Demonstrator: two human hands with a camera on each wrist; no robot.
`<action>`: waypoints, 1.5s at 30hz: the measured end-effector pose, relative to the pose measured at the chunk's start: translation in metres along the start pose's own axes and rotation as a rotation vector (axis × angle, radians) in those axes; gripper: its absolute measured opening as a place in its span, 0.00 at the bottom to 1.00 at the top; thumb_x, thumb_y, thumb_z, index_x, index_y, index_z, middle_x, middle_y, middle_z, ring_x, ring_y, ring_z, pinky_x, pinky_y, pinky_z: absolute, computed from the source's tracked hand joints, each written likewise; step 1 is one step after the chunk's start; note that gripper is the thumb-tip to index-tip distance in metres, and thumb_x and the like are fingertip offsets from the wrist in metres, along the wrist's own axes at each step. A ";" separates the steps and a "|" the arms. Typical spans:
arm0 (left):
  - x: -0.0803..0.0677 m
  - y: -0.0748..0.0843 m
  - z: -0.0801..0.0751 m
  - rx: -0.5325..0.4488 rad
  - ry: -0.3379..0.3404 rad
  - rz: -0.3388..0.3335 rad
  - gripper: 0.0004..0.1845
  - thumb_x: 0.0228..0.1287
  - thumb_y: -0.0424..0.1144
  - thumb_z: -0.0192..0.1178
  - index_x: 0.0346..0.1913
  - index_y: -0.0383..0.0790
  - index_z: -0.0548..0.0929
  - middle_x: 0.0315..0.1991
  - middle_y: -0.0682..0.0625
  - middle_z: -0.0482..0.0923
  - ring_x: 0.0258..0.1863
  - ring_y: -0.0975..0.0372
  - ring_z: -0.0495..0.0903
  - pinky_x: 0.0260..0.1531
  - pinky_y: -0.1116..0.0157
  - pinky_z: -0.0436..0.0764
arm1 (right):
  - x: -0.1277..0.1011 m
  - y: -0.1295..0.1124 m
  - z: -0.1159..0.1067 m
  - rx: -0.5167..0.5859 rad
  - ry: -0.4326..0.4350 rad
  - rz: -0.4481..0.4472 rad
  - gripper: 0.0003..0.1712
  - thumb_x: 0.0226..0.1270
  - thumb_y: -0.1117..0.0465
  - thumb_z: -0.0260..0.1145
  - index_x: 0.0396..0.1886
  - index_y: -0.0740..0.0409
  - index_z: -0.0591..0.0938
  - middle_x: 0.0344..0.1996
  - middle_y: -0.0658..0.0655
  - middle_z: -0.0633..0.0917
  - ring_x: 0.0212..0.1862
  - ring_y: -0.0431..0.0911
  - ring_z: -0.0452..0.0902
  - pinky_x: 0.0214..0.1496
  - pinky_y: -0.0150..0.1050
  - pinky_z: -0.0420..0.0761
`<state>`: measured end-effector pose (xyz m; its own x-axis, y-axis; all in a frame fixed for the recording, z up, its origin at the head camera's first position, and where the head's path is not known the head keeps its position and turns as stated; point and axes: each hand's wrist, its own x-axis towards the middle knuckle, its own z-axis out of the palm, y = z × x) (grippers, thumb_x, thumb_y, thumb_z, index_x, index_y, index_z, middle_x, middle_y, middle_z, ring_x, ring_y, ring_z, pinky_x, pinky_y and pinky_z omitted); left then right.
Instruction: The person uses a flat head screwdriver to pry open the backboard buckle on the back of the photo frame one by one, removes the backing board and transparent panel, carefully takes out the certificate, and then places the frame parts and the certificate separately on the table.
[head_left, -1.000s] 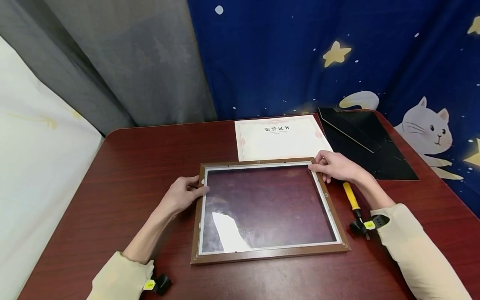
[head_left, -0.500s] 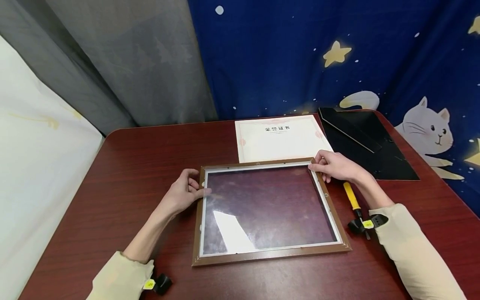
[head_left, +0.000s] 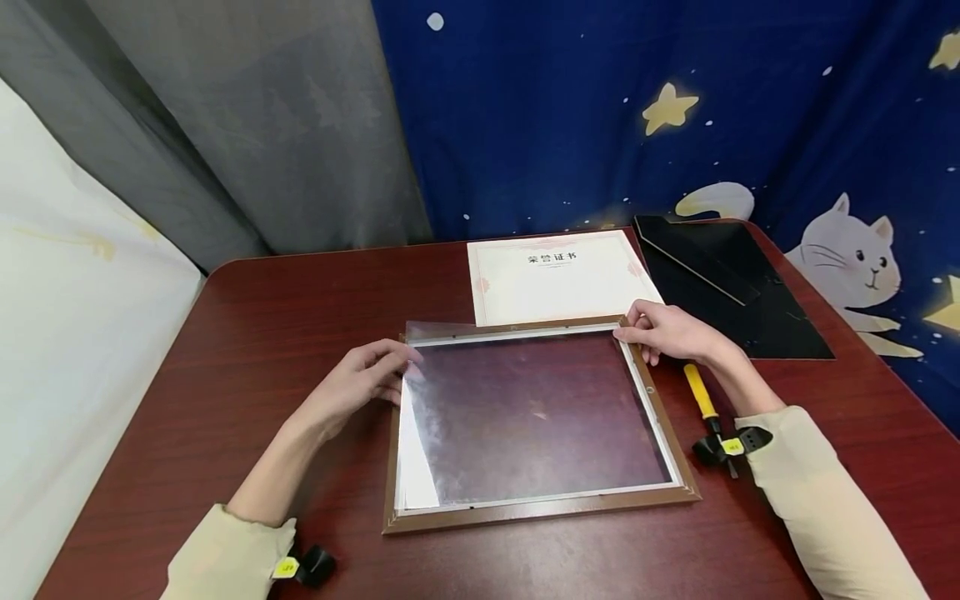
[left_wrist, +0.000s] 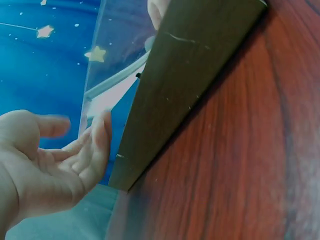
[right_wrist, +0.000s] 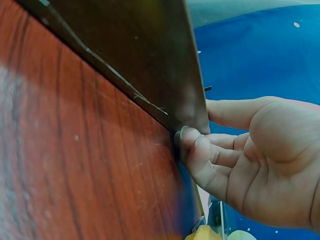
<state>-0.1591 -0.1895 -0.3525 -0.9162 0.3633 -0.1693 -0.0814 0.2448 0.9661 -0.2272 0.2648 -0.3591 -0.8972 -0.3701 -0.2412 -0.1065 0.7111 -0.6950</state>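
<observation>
A brown picture frame (head_left: 540,509) lies on the table with its back upward and a white inner edge. A clear sheet (head_left: 517,417) covers its opening; its left side is raised, and its far left corner stands above the frame. My left hand (head_left: 367,372) holds this raised edge, fingers (left_wrist: 100,145) on one side and thumb on the other; the exact contact is hard to see. At the far right corner, my right hand (head_left: 660,329) grips the frame, thumb on top and fingers curled against its outer side, as the right wrist view (right_wrist: 260,155) shows.
Behind the frame lies a white printed certificate (head_left: 558,283). A black backing board with a stand (head_left: 750,292) is at the back right. A yellow-handled screwdriver (head_left: 700,392) lies right of the frame, near my right wrist. Curtains (head_left: 540,108) hang beyond the dark red table (head_left: 262,333).
My left hand has shifted from the frame's left side to the clear sheet's edge, and that side of the sheet has risen. The glare on it moved left. My right hand keeps its grip.
</observation>
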 end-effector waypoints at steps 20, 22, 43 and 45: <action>-0.009 0.010 -0.020 -0.158 0.006 0.023 0.17 0.74 0.28 0.57 0.58 0.25 0.65 0.35 0.38 0.85 0.21 0.59 0.83 0.26 0.65 0.85 | 0.001 0.002 0.000 0.040 -0.017 0.005 0.17 0.76 0.54 0.64 0.39 0.64 0.72 0.19 0.58 0.79 0.20 0.50 0.78 0.25 0.38 0.80; -0.009 0.011 -0.022 -0.177 0.015 0.032 0.18 0.74 0.29 0.58 0.59 0.25 0.65 0.35 0.38 0.85 0.21 0.59 0.83 0.26 0.65 0.85 | 0.000 0.002 0.000 0.042 -0.019 0.000 0.17 0.76 0.53 0.64 0.39 0.64 0.72 0.19 0.58 0.79 0.20 0.51 0.79 0.25 0.38 0.80; -0.008 0.039 -0.060 -0.254 0.373 0.315 0.15 0.67 0.27 0.65 0.54 0.30 0.76 0.29 0.42 0.88 0.16 0.59 0.83 0.20 0.68 0.83 | 0.002 0.004 -0.002 0.063 -0.037 0.003 0.18 0.76 0.53 0.64 0.40 0.64 0.71 0.19 0.58 0.79 0.20 0.51 0.78 0.26 0.38 0.81; -0.006 0.040 -0.068 -0.264 0.437 0.365 0.16 0.66 0.27 0.66 0.54 0.29 0.77 0.29 0.42 0.88 0.16 0.59 0.83 0.19 0.69 0.83 | 0.003 0.004 -0.001 0.058 -0.038 0.002 0.18 0.76 0.52 0.64 0.40 0.64 0.71 0.19 0.57 0.79 0.20 0.51 0.79 0.26 0.38 0.81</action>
<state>-0.1837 -0.2430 -0.2993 -0.9745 -0.0331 0.2219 0.2238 -0.0763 0.9716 -0.2304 0.2671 -0.3614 -0.8802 -0.3921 -0.2675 -0.0788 0.6764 -0.7323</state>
